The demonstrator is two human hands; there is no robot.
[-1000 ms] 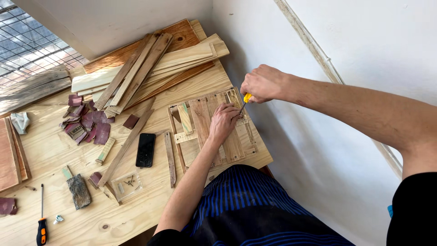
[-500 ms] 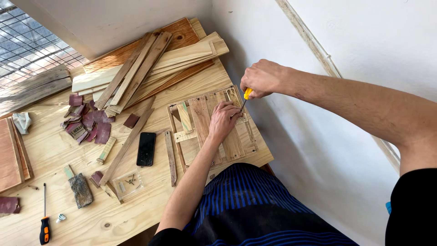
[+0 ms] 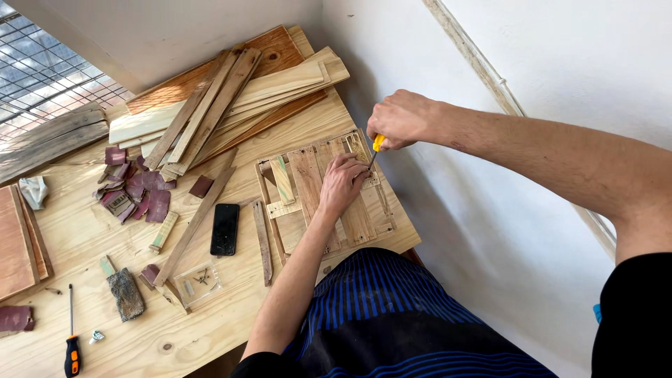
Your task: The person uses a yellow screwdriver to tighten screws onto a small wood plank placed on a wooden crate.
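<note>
Screwdriver (image 3: 376, 145), yellow-handled, standing nearly upright at far right corner of slatted wooden panel (image 3: 325, 192), tip meeting slat beside my left fingertips. Right hand (image 3: 400, 119) wrapping handle from above, grip clamped tight on it. Left hand (image 3: 343, 183) pressing flat on panel, fingers spread, holding nothing. Panel lying on counter (image 3: 210, 329) near its edge. Black phone (image 3: 225, 229) lying left of panel; loose planks (image 3: 231, 98) piling up behind.

The surface (image 3: 84, 231) is seen to be pale, matt wood with visible grain. The slatted frame (image 3: 318, 192) is made of rough, unfinished wood strips. A glossy yellow plastic handle is shown on the screwdriver (image 3: 376, 145). The phone (image 3: 225, 229) is finished in smooth, glossy black.
</note>
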